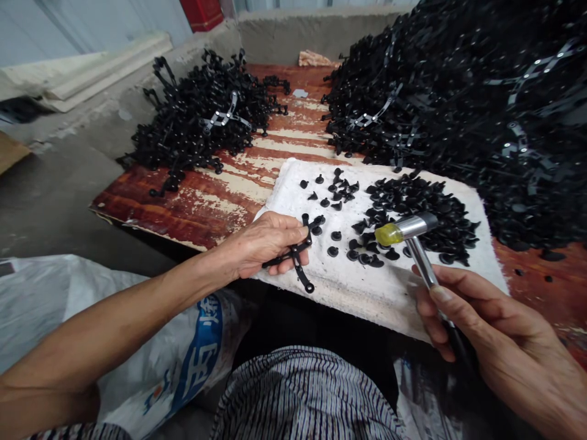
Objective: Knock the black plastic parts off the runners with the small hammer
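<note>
The right hand [495, 330] grips a small hammer [419, 244], handle running near-right to far-left, yellow-tipped head pointing left. The left hand [261, 244] pinches a black cross-shaped plastic piece [300, 253].

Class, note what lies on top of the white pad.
Loose black caps, heaped toward the right of the white pad. The left hand holds a cross piece on its left edge; the right hand holds a hammer above. The heap hides the pad beneath.
</note>
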A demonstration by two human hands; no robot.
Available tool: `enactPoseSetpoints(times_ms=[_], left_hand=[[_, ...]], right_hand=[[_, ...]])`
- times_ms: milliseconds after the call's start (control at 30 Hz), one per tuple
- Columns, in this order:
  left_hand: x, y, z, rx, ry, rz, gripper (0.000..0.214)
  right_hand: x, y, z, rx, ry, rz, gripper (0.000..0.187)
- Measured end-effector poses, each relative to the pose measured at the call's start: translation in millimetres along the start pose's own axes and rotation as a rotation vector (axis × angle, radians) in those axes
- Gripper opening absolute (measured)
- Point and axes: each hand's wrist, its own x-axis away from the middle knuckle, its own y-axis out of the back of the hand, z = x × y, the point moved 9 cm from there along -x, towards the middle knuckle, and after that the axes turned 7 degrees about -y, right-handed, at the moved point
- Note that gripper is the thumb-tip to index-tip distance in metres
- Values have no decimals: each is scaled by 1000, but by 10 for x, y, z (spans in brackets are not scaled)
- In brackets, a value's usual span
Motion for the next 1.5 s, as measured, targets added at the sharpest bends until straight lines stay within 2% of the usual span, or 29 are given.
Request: enactPoseSetpoints(times_ms=[433,700,867,967,1067,1167,1233,1333,1500], left_hand=[[16,-25,76,55,-1,-7,35],[7,-30,85,56,6,-9,34],[0,-13,81,-7,-14,-14,34],[-17,25,94,-88,-49,2,33],[-33,58,113,-154,-66,12,33],[-46,65,109,-160,-61,-4,30],[-52,66,115,-164,-37,-23,27],[-56,72,144,-186,-1,-29,26],[-54,91,157,-217,-24,-1,29]], right_hand=[[7,-14,19,-18,-7,-22,40],[-11,-4,-17,-54,-76,-62,45],[2,11,26,-6,-32,-56,39],[53,20,115,116,94,-45,32],[160,-52,389,362,374,-53,32],[305,-270,724,570,681,-28,44],[365,-405,892,629,823,-27,57],[352,-525,1004,671,929,-71,70],[245,-708,920,894,954,12,66]])
